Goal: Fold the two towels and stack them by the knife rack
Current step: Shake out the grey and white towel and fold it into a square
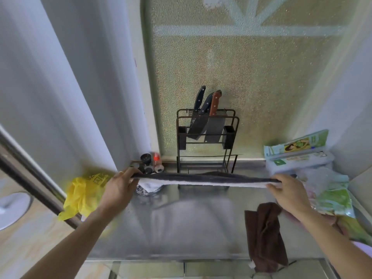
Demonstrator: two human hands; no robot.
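A grey and white towel is stretched flat and level in the air above the steel counter, just in front of the black knife rack. My left hand grips its left end and my right hand grips its right end. A brown towel lies crumpled on the counter's front right, part of it hanging over the front edge, below my right forearm.
Small spice jars stand left of the rack. A yellow plastic bag hangs at the counter's left edge. Boxes and green packets pile up at the right. The frosted window is behind the rack.
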